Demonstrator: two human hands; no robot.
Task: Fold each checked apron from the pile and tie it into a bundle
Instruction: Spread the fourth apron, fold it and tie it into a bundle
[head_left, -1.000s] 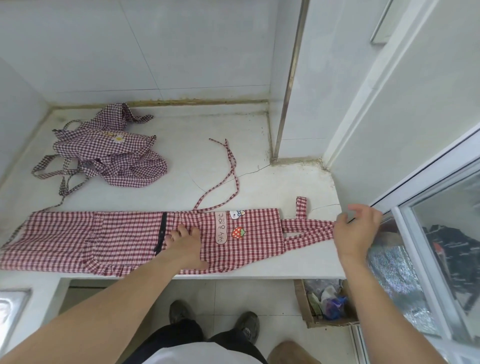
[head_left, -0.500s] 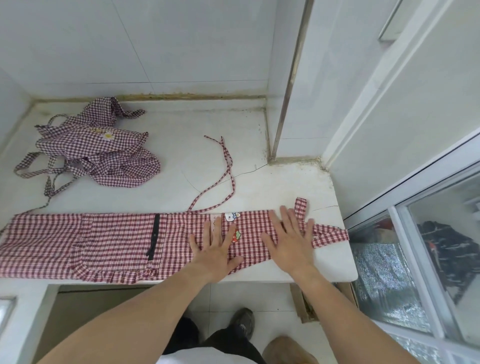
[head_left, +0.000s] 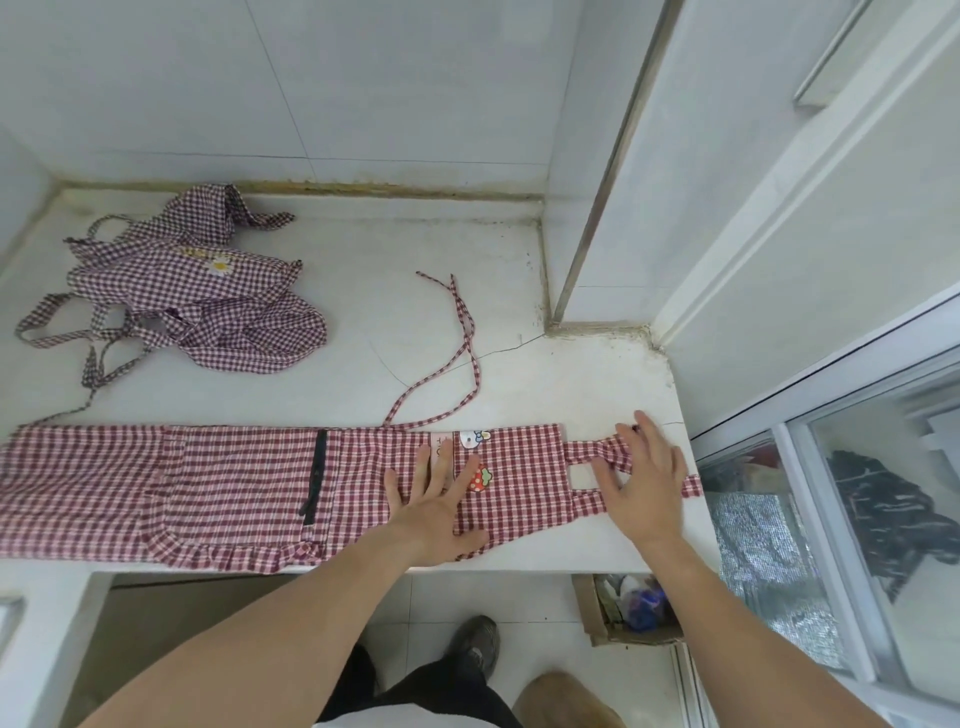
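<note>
The red checked apron (head_left: 234, 483) lies folded lengthwise along the counter (head_left: 363, 322) edge. The left hand (head_left: 436, 499) presses flat on its bib, fingers straight. The right hand (head_left: 641, 480) rests open on the neck strap (head_left: 589, 451).

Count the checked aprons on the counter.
2. A red apron lies flat along the front edge under both hands; a purple apron sits crumpled at the back left. More could be hidden inside that heap.

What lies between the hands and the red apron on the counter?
Nothing visible. The left hand already rests flat on the red apron near its strawberry patch, and the right hand rests on its neck strap.
</note>
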